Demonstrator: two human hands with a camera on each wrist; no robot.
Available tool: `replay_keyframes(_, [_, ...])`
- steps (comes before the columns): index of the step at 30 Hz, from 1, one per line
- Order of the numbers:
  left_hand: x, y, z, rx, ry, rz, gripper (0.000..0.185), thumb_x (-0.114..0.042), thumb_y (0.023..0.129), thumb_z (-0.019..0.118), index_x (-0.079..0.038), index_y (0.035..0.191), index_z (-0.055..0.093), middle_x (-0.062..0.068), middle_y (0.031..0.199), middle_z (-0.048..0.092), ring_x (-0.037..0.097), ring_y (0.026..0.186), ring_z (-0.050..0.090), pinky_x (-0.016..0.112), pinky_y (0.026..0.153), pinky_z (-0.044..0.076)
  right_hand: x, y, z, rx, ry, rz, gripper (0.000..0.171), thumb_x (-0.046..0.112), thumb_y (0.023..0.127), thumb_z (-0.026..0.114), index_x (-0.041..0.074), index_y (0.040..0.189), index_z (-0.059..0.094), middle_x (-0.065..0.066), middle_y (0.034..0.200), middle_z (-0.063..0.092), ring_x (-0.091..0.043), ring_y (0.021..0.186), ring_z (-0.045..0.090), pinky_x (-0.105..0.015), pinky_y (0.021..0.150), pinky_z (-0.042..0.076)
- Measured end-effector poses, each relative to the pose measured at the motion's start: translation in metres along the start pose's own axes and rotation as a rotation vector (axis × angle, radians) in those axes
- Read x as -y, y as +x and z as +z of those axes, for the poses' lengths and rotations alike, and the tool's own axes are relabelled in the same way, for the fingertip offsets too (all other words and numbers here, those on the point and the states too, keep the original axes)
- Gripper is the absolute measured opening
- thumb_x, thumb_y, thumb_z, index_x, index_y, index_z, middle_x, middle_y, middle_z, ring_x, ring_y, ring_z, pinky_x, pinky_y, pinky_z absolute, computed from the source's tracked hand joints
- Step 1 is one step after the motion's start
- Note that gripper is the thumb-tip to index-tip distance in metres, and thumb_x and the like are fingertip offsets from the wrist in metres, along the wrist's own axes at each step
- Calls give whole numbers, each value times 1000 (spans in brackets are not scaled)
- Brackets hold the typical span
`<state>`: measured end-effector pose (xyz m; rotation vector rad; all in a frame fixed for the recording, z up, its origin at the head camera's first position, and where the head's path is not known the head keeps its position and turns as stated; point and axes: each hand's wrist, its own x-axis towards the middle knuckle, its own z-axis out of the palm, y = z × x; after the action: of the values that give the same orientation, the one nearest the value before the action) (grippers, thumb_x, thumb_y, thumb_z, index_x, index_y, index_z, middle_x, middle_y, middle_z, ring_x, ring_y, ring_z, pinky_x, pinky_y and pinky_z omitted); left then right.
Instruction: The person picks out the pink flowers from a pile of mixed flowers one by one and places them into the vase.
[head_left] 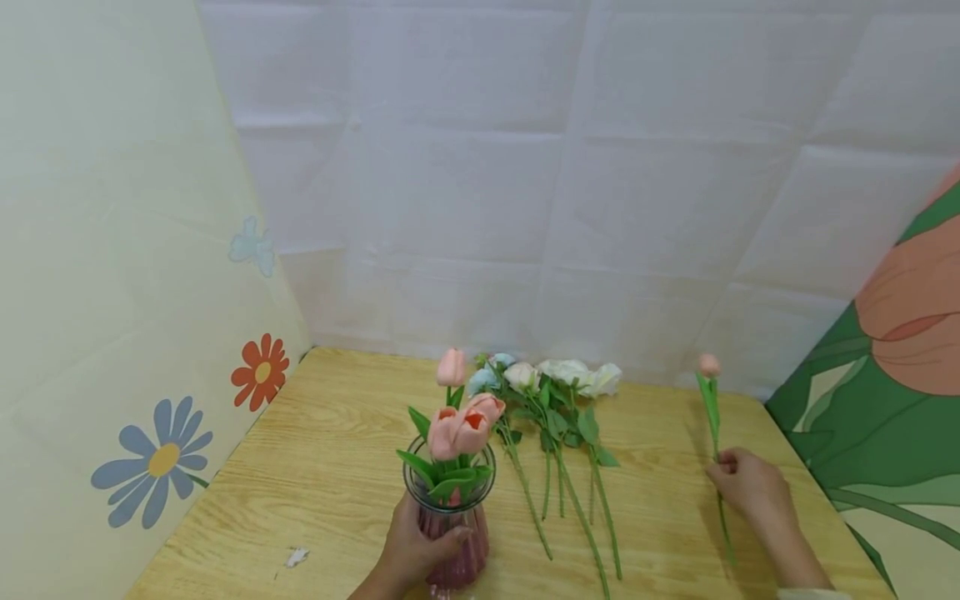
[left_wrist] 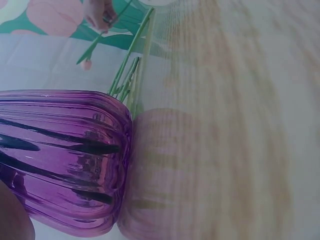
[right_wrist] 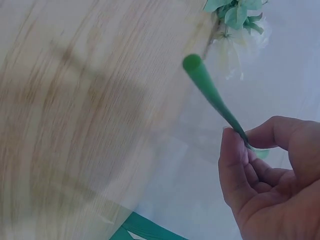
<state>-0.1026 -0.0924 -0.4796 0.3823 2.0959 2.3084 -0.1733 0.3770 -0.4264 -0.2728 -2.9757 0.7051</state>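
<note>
Now tulip stem [right_wrist: 212, 92] between right fingers [right_wrist: 235, 160]

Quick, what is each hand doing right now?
Left hand: grips the pink glass vase near its base.
Right hand: pinches the stem of a single pink tulip.

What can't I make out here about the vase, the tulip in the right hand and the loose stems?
- Vase base: head view, cut by the bottom edge and covered by the left hand.
- Stems inside the vase: left wrist view, only dark streaks through tinted glass.
- Tulip grip: head view, right hand covers the stem.
- Tulip bloom: right wrist view, only the stem shows.
- Loose flowers: right wrist view, blurred, cut by the top edge.
</note>
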Motion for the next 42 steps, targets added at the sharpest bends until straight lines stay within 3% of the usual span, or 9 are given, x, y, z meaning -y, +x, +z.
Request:
replay_keyframes(10, [1,1,0,7,-11,-4,68,-11,83,76,-9,142,42,11,136,59,17,123,60,21,106,48,13,-4,-1,15,-1,-4,43,19,91,58,-16,116,58,-20,93,67,-31,84,63,-32,59,48])
replay_keyframes(22, [1,1,-1,10,-8,-18,69,-11,83,77,-9,142,41,13,138,58,19,124,60,21,106,48,33,-10,-1,-28,35,-14,37,18,91,58,-13,113,60,-18,92,67,-27,81,62,-29,58,46])
replay_keyframes(29, [4,1,-3,18,-7,-50,71,-11,83,78,-11,143,40,12,140,56,17,125,59,21,107,48,44,-14,-4,9,55,-7,39,18,93,56,-13,116,59,-17,94,66,-27,82,62,-29,58,47])
replay_keyframes(42, [5,0,-1,2,-1,38,70,-9,80,78,-9,141,43,13,136,59,17,121,61,23,107,48,55,-21,-3,0,73,-42,38,19,94,55,-12,117,59,-17,96,66,-27,84,63,-28,59,49])
